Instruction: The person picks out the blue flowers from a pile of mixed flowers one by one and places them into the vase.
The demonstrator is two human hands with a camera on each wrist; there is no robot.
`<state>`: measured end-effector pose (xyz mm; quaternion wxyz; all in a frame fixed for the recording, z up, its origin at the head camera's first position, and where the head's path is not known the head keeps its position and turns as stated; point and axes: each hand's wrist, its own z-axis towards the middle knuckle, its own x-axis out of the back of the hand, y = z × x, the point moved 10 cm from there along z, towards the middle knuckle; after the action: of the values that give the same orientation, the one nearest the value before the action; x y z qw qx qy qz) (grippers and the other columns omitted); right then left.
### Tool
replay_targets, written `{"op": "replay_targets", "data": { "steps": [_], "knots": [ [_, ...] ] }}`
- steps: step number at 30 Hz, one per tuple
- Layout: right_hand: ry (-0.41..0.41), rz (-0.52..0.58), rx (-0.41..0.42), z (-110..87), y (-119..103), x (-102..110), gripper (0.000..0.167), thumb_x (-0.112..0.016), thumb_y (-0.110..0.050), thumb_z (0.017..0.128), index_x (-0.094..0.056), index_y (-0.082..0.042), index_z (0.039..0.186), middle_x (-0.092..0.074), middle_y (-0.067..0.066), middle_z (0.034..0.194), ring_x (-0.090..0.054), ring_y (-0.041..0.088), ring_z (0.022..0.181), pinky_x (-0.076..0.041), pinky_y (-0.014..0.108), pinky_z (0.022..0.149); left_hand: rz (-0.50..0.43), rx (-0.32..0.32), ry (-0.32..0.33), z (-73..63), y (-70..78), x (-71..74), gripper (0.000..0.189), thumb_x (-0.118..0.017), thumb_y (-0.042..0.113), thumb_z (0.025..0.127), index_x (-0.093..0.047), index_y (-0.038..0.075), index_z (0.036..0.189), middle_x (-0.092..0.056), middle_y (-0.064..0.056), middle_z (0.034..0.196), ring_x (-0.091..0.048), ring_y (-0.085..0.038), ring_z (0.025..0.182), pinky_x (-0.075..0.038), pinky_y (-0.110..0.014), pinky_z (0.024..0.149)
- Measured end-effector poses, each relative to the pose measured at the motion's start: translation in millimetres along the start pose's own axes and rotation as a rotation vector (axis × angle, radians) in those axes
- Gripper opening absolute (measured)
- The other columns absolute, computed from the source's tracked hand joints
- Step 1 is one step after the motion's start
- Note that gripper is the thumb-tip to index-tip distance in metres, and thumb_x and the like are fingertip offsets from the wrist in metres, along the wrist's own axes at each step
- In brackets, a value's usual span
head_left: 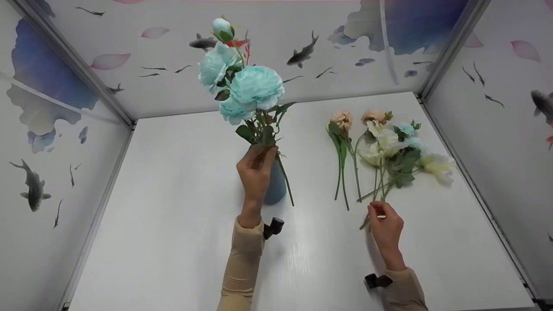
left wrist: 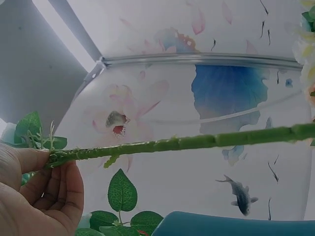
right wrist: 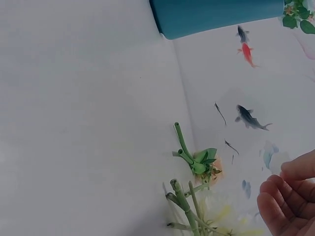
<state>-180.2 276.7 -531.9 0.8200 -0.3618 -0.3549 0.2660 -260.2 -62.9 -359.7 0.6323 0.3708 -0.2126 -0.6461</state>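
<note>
My left hand (head_left: 255, 172) pinches the green stem (left wrist: 187, 143) of a flower between thumb and fingers, just below its leaves. The bare lower stem slants down in front of the blue vase (head_left: 275, 190). Large turquoise flowers (head_left: 257, 87) with a bud cluster above the hand; leaves (left wrist: 122, 191) also show at the vase mouth, and the hand hides part of the vase. My right hand (head_left: 387, 226) is loosely curled near the lower ends of the loose stems (right wrist: 184, 201), with nothing between its fingers in the right wrist view.
On the right of the white table (head_left: 181, 207) lie several loose flowers: peach blooms (head_left: 341, 121), white lilies (head_left: 386, 140) and a smaller turquoise bloom (head_left: 414, 142). Printed panels wall the table at the back and both sides (head_left: 56, 142).
</note>
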Motion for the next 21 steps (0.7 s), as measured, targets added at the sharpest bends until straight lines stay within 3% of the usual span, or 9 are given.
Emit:
{"op": "replay_targets", "data": {
  "steps": [5, 13, 21],
  "knots": [
    [0.006, -0.003, 0.01, -0.1, 1, 1, 0.008, -0.069, 0.008, 0.077, -0.067, 0.005, 0.084, -0.065, 0.014, 0.073, -0.051, -0.002, 0.064, -0.039, 0.005, 0.055, -0.023, -0.03, 0.042, 3.4, 5.9, 8.2, 0.013, -0.061, -0.01, 0.083, -0.06, -0.018, 0.093, -0.062, -0.029, 0.087, -0.063, -0.014, 0.082, -0.053, -0.028, 0.074],
    [0.009, -0.023, 0.009, 1.5, 3, 2, 0.008, -0.07, 0.008, 0.077, -0.067, 0.005, 0.084, -0.065, 0.013, 0.073, -0.051, -0.002, 0.064, -0.037, 0.006, 0.055, -0.061, -0.079, 0.128, 5.6, 15.7, 24.4, 0.015, -0.059, -0.008, 0.085, -0.058, -0.021, 0.092, -0.067, -0.005, 0.085, -0.064, -0.016, 0.075, -0.052, -0.028, 0.069],
    [-0.028, -0.058, -0.036, 1.7, 10, 1, 0.006, -0.07, 0.006, 0.078, -0.067, 0.004, 0.083, -0.066, 0.012, 0.072, -0.052, 0.001, 0.062, -0.037, 0.006, 0.056, -0.096, -0.123, 0.232, 5.1, 28.3, 41.3, 0.024, -0.06, -0.007, 0.085, -0.055, -0.025, 0.099, -0.069, -0.005, 0.088, -0.066, -0.019, 0.08, -0.053, -0.031, 0.074]
  ]
}}
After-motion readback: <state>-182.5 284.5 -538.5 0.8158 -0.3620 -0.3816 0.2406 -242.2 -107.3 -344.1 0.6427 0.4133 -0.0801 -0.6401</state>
